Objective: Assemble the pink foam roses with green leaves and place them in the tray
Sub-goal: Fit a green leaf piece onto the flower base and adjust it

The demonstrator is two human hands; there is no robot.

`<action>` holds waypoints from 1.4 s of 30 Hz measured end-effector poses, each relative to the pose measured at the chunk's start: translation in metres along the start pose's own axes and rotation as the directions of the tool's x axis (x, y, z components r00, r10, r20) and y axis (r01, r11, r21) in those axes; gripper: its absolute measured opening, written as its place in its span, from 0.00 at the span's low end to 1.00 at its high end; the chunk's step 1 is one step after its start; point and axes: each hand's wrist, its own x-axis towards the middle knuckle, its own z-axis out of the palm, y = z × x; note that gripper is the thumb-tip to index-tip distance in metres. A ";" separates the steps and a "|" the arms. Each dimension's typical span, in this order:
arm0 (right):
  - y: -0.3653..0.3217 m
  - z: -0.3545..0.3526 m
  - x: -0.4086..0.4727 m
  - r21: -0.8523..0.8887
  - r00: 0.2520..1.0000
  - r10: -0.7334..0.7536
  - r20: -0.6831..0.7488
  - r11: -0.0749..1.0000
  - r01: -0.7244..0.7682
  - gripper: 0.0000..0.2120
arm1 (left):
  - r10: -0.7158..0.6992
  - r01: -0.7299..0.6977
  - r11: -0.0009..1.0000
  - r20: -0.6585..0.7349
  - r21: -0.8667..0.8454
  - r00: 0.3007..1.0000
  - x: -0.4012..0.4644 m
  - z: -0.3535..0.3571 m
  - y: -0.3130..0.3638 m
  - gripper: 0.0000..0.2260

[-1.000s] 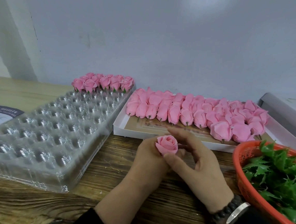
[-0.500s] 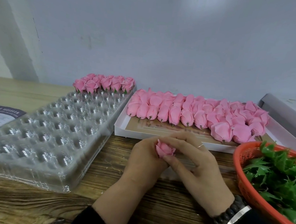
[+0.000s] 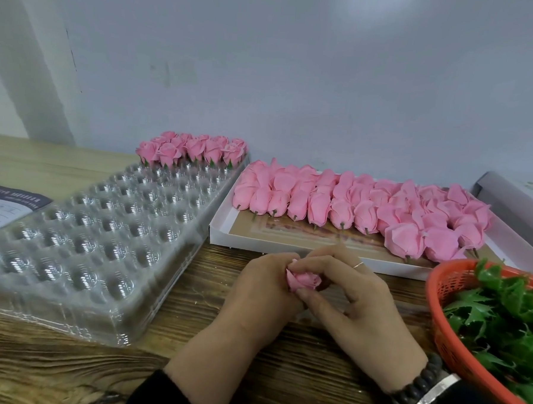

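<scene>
Held rose (image 3: 305,281): pink. Roses seated at far end of tray (image 3: 194,150): pink w/ green leaf bases. Tray (image 3: 103,224): clear plastic, grid of round cups w/ silvery glints. Loose roses (image 3: 360,206): pink, dark stems; kept in white box (image 3: 223,230) w/ tan printed liner. Basket (image 3: 438,309): orange-red mesh. Leaves (image 3: 506,322): dark green, jagged. Table (image 3: 172,379): brown wood grain. Bead bracelet (image 3: 416,385): black. Sleeves: black. Wall: pale grey-blue.

Pink rose (image 3: 305,281) btwn fingers (image 3: 311,263)
</scene>
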 end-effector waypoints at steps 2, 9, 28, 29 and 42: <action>-0.001 0.001 0.000 -0.002 1.000 0.008 -0.010 1.000 -0.008 0.09 | -0.010 0.010 1.000 -0.008 0.007 1.000 0.000 0.001 -0.002 0.04; -0.004 0.003 0.000 -0.003 0.996 0.083 -0.034 0.997 -0.083 0.15 | 0.030 -0.031 0.988 -0.006 -0.152 1.000 -0.002 0.007 -0.003 0.19; 0.009 0.004 0.001 0.232 0.908 0.407 -0.101 0.897 -0.376 0.16 | 0.274 -0.231 0.926 -0.110 0.300 0.956 -0.010 0.009 0.016 0.14; 0.008 0.004 0.002 0.259 0.905 0.414 -0.099 0.889 -0.378 0.15 | 0.281 -0.235 0.922 -0.112 0.308 0.953 -0.009 0.010 0.016 0.14; -0.002 -0.001 -0.006 0.431 0.924 0.382 -0.004 0.834 -0.343 0.19 | 0.317 -0.290 0.884 -0.012 0.366 0.949 -0.013 -0.001 0.018 0.09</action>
